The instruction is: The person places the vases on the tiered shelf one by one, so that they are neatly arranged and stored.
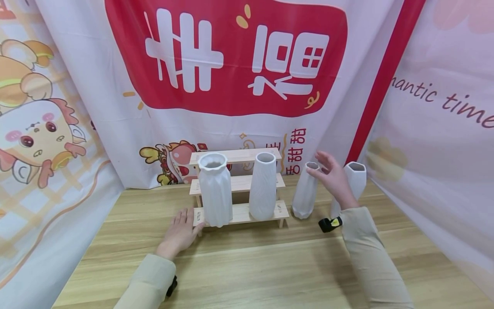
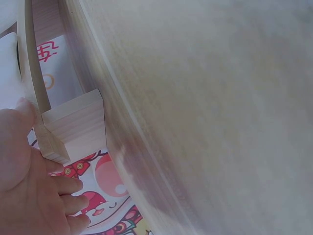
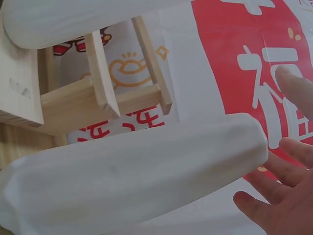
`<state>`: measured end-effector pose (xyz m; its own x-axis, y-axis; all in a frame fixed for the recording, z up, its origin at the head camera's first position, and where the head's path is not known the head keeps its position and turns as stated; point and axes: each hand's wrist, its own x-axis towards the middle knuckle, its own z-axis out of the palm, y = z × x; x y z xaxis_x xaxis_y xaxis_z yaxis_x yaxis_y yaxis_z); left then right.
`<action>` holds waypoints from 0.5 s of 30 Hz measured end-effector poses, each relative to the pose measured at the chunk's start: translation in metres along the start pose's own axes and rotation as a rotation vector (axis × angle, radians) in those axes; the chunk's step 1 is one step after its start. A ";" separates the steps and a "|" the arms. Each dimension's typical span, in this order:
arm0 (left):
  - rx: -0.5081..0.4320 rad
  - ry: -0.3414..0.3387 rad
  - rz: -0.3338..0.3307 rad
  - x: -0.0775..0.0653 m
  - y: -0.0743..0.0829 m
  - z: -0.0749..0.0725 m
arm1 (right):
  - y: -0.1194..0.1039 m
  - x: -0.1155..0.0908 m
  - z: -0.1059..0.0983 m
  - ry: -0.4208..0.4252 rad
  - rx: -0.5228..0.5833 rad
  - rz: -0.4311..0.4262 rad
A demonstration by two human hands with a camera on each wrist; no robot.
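My left hand (image 1: 179, 231) rests against the left end of a three-step wooden stand (image 1: 239, 216), thumb along the bottom step's front edge and fingers straight beside it. In the left wrist view the board's corner (image 2: 53, 147) sits between thumb and fingers. On the stand are a white vase with a wavy rim (image 1: 217, 197) and a tapered white vase (image 1: 263, 189). My right hand (image 1: 333, 178), fingers spread, is at the mouth of a slim white vase (image 1: 305, 193) standing right of the stand. Whether the fingers touch its rim, I cannot tell.
A faceted white vase (image 1: 356, 176) stands at the right, partly hidden behind the right hand and wrist. Printed cloth (image 1: 239, 128) hangs behind the wooden table (image 1: 247, 270), with more cloth on both sides. Each wrist carries a black device (image 1: 329, 224).
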<state>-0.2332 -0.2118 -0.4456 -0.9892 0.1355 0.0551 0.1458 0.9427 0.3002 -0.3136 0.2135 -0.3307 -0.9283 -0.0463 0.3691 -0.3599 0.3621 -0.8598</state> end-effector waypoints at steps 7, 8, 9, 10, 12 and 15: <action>0.004 -0.004 -0.002 -0.001 0.001 -0.001 | 0.017 0.003 0.004 -0.039 0.006 0.015; 0.005 -0.006 -0.002 -0.001 0.000 -0.001 | 0.019 0.003 0.005 -0.047 0.003 0.026; 0.005 -0.007 -0.003 -0.001 0.000 -0.001 | 0.020 0.003 0.005 -0.056 -0.001 0.037; 0.005 -0.007 -0.004 -0.001 0.000 -0.001 | 0.021 0.003 0.005 -0.063 -0.005 0.047; -0.002 -0.006 -0.004 -0.001 0.000 -0.001 | 0.023 0.002 0.006 -0.072 -0.013 0.071; -0.019 -0.006 -0.005 0.000 -0.001 0.000 | 0.027 0.002 0.006 -0.081 -0.018 0.091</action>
<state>-0.2337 -0.2128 -0.4463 -0.9900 0.1328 0.0475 0.1411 0.9373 0.3187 -0.3256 0.2172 -0.3555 -0.9617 -0.0872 0.2598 -0.2730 0.3852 -0.8815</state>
